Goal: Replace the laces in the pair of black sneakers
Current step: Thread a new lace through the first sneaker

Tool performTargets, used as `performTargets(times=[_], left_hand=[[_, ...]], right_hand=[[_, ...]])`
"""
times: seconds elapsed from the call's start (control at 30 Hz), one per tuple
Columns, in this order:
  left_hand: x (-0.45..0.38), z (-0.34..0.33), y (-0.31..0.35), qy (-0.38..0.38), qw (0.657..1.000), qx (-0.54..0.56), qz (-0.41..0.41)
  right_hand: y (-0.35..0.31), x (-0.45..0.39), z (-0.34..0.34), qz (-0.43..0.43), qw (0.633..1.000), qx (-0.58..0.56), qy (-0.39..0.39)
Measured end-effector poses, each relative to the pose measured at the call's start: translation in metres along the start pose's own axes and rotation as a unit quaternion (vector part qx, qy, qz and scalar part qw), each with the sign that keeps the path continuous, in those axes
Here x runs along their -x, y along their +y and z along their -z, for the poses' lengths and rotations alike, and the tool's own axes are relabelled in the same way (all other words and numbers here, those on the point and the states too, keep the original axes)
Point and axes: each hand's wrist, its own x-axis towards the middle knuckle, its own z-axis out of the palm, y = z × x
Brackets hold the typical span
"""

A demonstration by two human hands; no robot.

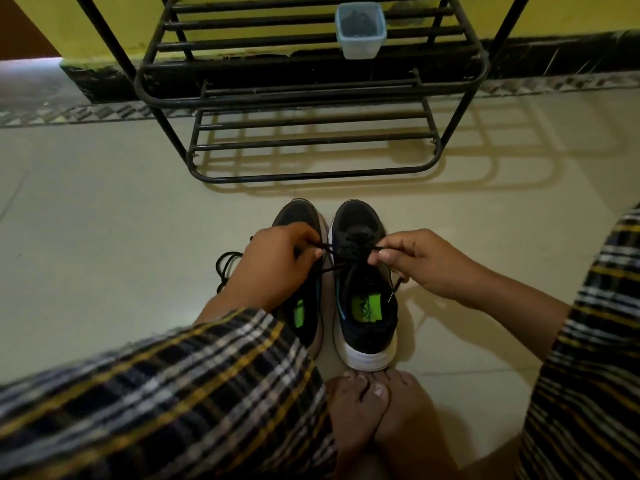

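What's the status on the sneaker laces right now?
Left hand and right hand each pinch an end of the black lace on the right-side sneaker. Loose lace lies beside the left-side sneaker. Nothing blocking.

left sneaker half hidden by sleeve

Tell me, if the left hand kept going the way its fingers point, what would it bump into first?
Probably the right hand. The left hand points across the right sneaker, both pinching the lace above it; depth is unclear.
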Motion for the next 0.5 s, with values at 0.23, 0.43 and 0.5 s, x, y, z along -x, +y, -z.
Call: performTargets(times=[0.23, 0.43, 0.5], left_hand=[[0.002, 0.006, -0.001, 0.003, 0.959, 0.283, 0.017], [-0.001, 0.013, 0.005, 0.035, 0.849, 0.498, 0.171], [-0.001, 0.01, 0.003, 0.043, 0.849, 0.492, 0.189]], right_hand=[[-0.003, -0.003, 0.009, 0.022, 0.996, 0.002, 0.089], [0.007, -0.004, 0.018, -0.01, 0.991, -0.017, 0.134], [0.009, -0.003, 0.02, -0.026, 0.989, -0.017, 0.145]])
